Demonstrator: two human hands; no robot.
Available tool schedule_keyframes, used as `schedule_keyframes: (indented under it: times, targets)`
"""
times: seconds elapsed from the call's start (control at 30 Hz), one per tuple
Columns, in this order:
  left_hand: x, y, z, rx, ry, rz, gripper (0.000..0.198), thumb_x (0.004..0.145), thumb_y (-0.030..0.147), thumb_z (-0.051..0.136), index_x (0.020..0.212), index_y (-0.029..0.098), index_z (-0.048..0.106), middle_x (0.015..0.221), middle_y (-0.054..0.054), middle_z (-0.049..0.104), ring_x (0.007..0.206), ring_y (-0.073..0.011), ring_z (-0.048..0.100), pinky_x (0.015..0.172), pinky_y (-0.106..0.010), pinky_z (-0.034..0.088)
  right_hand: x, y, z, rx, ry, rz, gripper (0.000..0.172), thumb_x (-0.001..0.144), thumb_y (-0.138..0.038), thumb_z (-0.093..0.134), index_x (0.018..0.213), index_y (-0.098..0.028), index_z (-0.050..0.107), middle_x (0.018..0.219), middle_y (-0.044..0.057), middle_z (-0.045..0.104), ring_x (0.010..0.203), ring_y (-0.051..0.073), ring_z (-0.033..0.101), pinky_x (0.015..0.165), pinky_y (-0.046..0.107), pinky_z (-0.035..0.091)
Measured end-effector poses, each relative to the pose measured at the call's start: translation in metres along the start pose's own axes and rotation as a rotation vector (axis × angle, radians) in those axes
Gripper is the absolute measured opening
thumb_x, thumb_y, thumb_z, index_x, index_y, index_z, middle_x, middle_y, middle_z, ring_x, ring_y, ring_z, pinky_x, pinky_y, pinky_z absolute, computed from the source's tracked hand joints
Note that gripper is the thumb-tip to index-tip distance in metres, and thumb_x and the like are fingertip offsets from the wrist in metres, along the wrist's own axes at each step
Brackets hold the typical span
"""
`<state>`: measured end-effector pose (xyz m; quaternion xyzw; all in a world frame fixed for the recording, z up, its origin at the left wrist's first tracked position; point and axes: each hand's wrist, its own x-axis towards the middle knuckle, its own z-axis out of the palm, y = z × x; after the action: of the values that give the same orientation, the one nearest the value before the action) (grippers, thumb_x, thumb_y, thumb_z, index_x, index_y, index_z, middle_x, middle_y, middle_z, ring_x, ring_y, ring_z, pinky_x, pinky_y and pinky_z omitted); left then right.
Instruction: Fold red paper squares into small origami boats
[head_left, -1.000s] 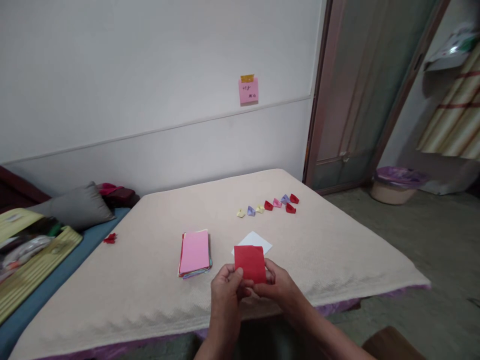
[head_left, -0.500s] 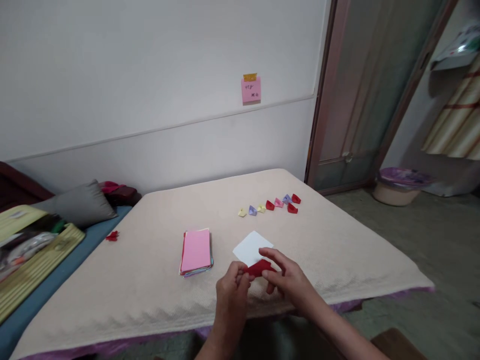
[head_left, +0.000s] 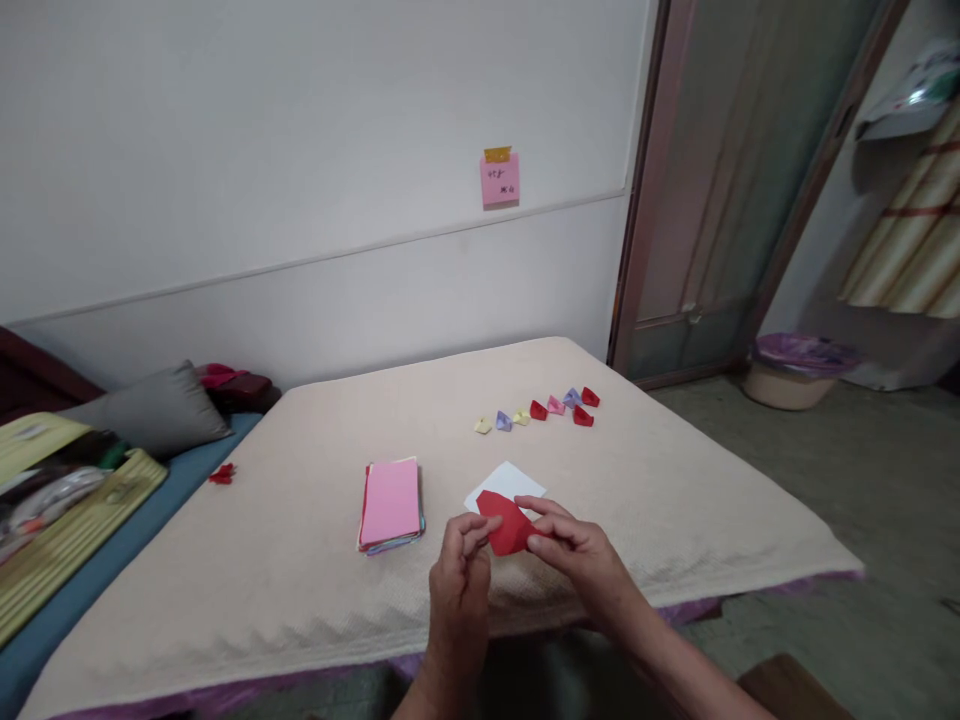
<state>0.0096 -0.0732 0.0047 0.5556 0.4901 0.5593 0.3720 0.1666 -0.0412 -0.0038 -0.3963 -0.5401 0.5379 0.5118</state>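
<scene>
A folded piece of red paper is held up between my two hands, above the near side of the table. My left hand pinches its left edge, thumb and fingers closed. On the other side my right hand grips the right corner between thumb and fingers. Beneath the red piece a white sheet of paper lies on the cloth, partly covered by it. To the left sits a stack of coloured paper with a pink sheet on top.
Several small folded paper pieces in red, pink, purple and yellow form a row at the table's back right. A small red object lies by the left edge. Pale cloth covers the table. A pink note is taped to the wall.
The red paper has been turned so that a broader face shows, with its upper left corner raised. My fingers have shifted along its edges; the other things stay where they were.
</scene>
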Motion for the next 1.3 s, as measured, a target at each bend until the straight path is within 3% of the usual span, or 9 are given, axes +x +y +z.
schedule_keyframes:
  times: [0.37, 0.53, 0.7, 0.83, 0.93, 1.0, 1.13, 1.3]
  targets:
    - [-0.007, -0.007, 0.008, 0.077, 0.015, 0.0, 0.021, 0.081, 0.026, 0.051, 0.101, 0.021, 0.055, 0.105, -0.01, 0.066, 0.102, -0.0219, 0.06, 0.088, -0.033, 0.044, -0.001, 0.014, 0.006, -0.051, 0.201, -0.016, 0.02, 0.066, -0.032, 0.067, 0.055, -0.018, 0.059, 0.11, 0.011, 0.06, 0.107, 0.028, 0.05, 0.088, 0.036, 0.036]
    - [-0.009, -0.012, 0.013, 0.067, 0.064, -0.034, 0.033, 0.071, 0.026, 0.065, 0.102, 0.021, 0.054, 0.104, -0.01, 0.066, 0.1, -0.0232, 0.061, 0.086, -0.034, 0.047, -0.004, 0.016, 0.011, -0.117, 0.271, -0.08, 0.016, 0.069, -0.024, 0.063, 0.056, -0.019, 0.055, 0.106, 0.01, 0.06, 0.107, 0.027, 0.05, 0.084, 0.033, 0.037]
    - [-0.011, -0.017, 0.018, 0.022, 0.089, -0.064, 0.034, 0.072, 0.025, 0.064, 0.104, 0.02, 0.052, 0.107, -0.01, 0.064, 0.101, -0.0215, 0.061, 0.087, -0.034, 0.048, -0.008, 0.013, 0.016, -0.158, 0.295, -0.084, 0.016, 0.071, -0.022, 0.058, 0.057, -0.019, 0.052, 0.107, 0.01, 0.06, 0.102, 0.026, 0.052, 0.073, 0.03, 0.039]
    - [-0.012, -0.018, 0.019, -0.057, 0.123, -0.117, 0.033, 0.072, 0.026, 0.064, 0.102, 0.019, 0.051, 0.106, -0.011, 0.065, 0.099, -0.022, 0.062, 0.085, -0.034, 0.05, -0.009, 0.016, 0.017, -0.139, 0.3, -0.07, 0.015, 0.069, -0.021, 0.06, 0.058, -0.019, 0.051, 0.11, 0.008, 0.059, 0.1, 0.025, 0.054, 0.073, 0.028, 0.04]
    - [-0.011, -0.019, 0.019, -0.098, 0.144, -0.138, 0.035, 0.071, 0.027, 0.065, 0.102, 0.019, 0.052, 0.106, -0.011, 0.065, 0.098, -0.022, 0.062, 0.084, -0.034, 0.05, -0.009, 0.015, 0.018, -0.037, 0.306, -0.02, 0.011, 0.067, -0.021, 0.062, 0.068, -0.02, 0.051, 0.116, 0.006, 0.056, 0.083, 0.019, 0.058, 0.066, 0.027, 0.044]
    - [-0.01, -0.019, 0.019, -0.111, 0.149, -0.134, 0.037, 0.07, 0.027, 0.065, 0.104, 0.019, 0.051, 0.106, -0.011, 0.065, 0.098, -0.0222, 0.062, 0.083, -0.034, 0.051, -0.009, 0.013, 0.02, 0.032, 0.32, 0.014, 0.016, 0.065, -0.022, 0.063, 0.075, -0.021, 0.05, 0.117, 0.005, 0.055, 0.075, 0.017, 0.059, 0.062, 0.026, 0.045]
    - [-0.01, -0.021, 0.019, -0.115, 0.17, -0.12, 0.039, 0.069, 0.026, 0.066, 0.105, 0.019, 0.051, 0.105, -0.011, 0.066, 0.097, -0.0227, 0.062, 0.082, -0.033, 0.051, -0.006, 0.011, 0.02, 0.133, 0.312, 0.042, 0.031, 0.062, -0.021, 0.065, 0.089, -0.022, 0.049, 0.111, 0.007, 0.057, 0.082, 0.019, 0.06, 0.067, 0.028, 0.048]
    - [-0.01, -0.023, 0.019, -0.102, 0.166, -0.139, 0.04, 0.072, 0.024, 0.063, 0.109, 0.02, 0.046, 0.109, -0.011, 0.064, 0.098, -0.0213, 0.062, 0.085, -0.033, 0.049, -0.002, 0.017, 0.02, 0.349, 0.266, 0.112, 0.07, 0.053, -0.018, 0.073, 0.113, -0.022, 0.036, 0.101, 0.006, 0.057, 0.082, 0.02, 0.061, 0.072, 0.031, 0.048]
